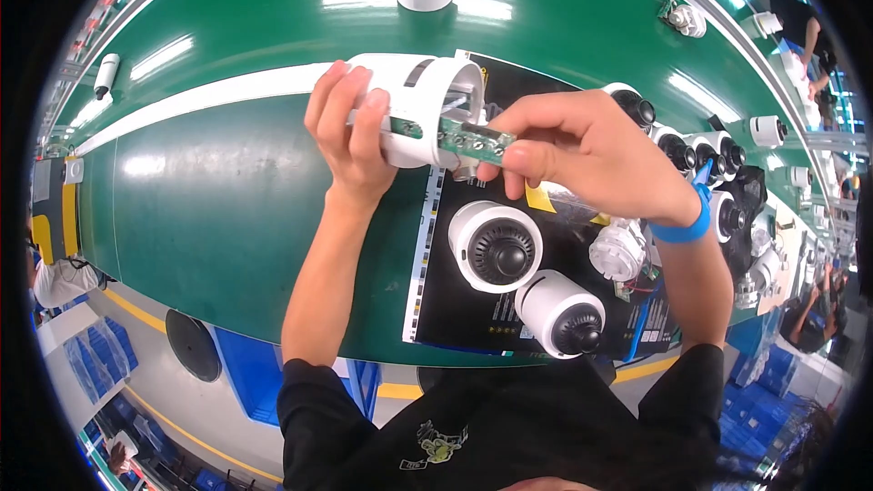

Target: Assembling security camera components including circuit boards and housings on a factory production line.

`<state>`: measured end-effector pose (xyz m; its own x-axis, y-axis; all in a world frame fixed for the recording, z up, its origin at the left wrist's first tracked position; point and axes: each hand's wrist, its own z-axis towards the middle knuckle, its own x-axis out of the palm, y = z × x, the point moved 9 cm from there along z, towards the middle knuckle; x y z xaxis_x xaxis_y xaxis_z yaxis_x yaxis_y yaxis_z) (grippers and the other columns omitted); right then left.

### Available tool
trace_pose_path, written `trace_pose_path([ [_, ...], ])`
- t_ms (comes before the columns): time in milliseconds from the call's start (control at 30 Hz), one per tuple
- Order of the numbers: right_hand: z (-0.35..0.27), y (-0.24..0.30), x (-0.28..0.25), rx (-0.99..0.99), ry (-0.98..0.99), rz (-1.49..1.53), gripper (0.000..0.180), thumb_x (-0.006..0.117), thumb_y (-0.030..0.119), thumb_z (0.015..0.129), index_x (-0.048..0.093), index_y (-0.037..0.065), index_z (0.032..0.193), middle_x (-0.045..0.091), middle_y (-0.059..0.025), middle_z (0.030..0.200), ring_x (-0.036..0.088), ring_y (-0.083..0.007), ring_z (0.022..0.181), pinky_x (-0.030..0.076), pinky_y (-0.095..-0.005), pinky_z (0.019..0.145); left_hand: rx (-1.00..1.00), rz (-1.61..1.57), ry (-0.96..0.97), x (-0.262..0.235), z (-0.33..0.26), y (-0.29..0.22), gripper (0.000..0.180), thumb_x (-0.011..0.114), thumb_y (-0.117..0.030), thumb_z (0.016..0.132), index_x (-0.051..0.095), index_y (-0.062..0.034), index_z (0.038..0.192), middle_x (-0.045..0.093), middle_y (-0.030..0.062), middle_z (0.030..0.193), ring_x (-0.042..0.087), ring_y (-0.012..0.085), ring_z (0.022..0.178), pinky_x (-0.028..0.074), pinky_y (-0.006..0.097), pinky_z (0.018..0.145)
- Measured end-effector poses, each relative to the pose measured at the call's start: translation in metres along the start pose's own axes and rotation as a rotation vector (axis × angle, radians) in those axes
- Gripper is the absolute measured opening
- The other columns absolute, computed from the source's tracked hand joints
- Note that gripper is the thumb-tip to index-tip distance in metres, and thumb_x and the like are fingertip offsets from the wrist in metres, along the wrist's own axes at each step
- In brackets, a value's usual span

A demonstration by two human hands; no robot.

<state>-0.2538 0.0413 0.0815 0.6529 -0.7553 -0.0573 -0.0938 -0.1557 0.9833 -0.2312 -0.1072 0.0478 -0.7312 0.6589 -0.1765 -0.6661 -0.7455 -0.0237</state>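
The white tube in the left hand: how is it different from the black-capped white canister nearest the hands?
The white tube has an open end with a green circuit board poking out, but the white canister has a black ribbed cap on its end. The left hand grips the white tube, while the white canister rests on the black sheet. Both are white and round.

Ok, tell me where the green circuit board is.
In the head view, the green circuit board is above and slightly right of centre, partly inside the white housing in the left hand, its outer end in the right hand.
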Motion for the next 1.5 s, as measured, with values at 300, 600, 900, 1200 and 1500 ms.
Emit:
trace_pose_path([
  [300,0.009,0.005,-0.033,-0.260,-0.312,-0.524,0.075,0.082,0.035,0.070,0.048,-0.002,0.126,0.044,-0.0189,0.131,0.048,-0.0252,0.119,0.047,-0.0327,0.090,-0.031,-0.019,0.016,0.003,-0.004,-0.001,0.047,0.067,-0.001,0.075,0.050,-0.0102,0.117,0.049,0.0137,0.118,0.049,0.0352,0.108,0.048,0.040,0.087],
  [600,0.028,-0.016,-0.009,-0.055,-0.041,0.036,0.062,0.072,0.020,0.082,0.041,-0.009,0.128,0.056,-0.0187,0.119,0.054,-0.0267,0.114,0.045,-0.0330,0.092,-0.121,-0.079,0.025,0.007,-0.007,0.003,0.049,0.070,-0.003,0.073,0.047,-0.0077,0.116,0.047,0.0140,0.119,0.048,0.0342,0.109,0.046,0.040,0.088],
  [900,0.041,-0.027,-0.027,-0.048,-0.239,-0.250,0.069,0.084,0.031,0.066,0.051,-0.006,0.114,0.059,-0.0164,0.105,0.060,-0.0225,0.097,0.048,-0.0330,0.083,-0.097,-0.043,0.046,0.009,-0.003,-0.001,0.048,0.071,-0.008,0.076,0.046,-0.0070,0.117,0.047,0.0141,0.120,0.048,0.0346,0.109,0.046,0.040,0.088],
  [1200,0.062,0.010,-0.027,-0.261,-0.359,-0.525,0.081,0.088,0.020,0.049,0.052,0.003,0.119,0.055,-0.0090,0.113,0.058,-0.0213,0.096,0.049,-0.0339,0.082,-0.156,-0.038,0.142,0.013,-0.003,0.004,0.061,0.074,-0.021,0.079,0.037,-0.0023,0.125,0.042,0.0170,0.124,0.048,0.0349,0.113,0.044,0.046,0.094],
  [1500,0.034,-0.075,-0.042,0.006,0.125,0.083,0.077,0.058,0.057,0.085,0.040,0.001,0.136,0.052,-0.0159,0.128,0.049,-0.0215,0.118,0.040,-0.0325,0.098,-0.125,-0.029,0.005,-0.001,0.012,0.003,0.058,0.074,-0.021,0.077,0.038,-0.0041,0.119,0.041,0.0161,0.120,0.048,0.0332,0.111,0.046,0.047,0.092],
])
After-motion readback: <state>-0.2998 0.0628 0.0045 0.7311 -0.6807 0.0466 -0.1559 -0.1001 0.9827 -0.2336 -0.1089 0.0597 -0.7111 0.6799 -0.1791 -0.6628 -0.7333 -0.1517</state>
